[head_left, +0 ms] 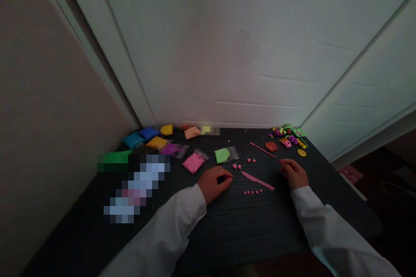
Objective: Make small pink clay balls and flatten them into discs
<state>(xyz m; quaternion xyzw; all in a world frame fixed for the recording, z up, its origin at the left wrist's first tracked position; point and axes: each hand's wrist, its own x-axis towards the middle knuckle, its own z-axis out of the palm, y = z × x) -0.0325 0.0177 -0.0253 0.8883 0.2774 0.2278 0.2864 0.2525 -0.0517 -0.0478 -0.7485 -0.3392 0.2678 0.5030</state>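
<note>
The worktop point(227, 225) was black with a fine grain. A long pink strip point(258, 180) lay beside a row of pink dots point(252, 191). Bags held pink clay point(194, 162), light green clay point(222, 155), purple clay point(174, 150) and blue clay point(148, 133). Both sleeves point(169, 233) were white.

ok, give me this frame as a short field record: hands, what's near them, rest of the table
left hand: resting on the dark table, fingers curled, nothing visibly held
right hand: on the table, fingers bent, grasp unclear
between hands: flat pink clay strip, row of small pink balls
near left hand: pink clay bag, green clay bag
far left: more coloured clay bags
far right: small clay figures
</note>
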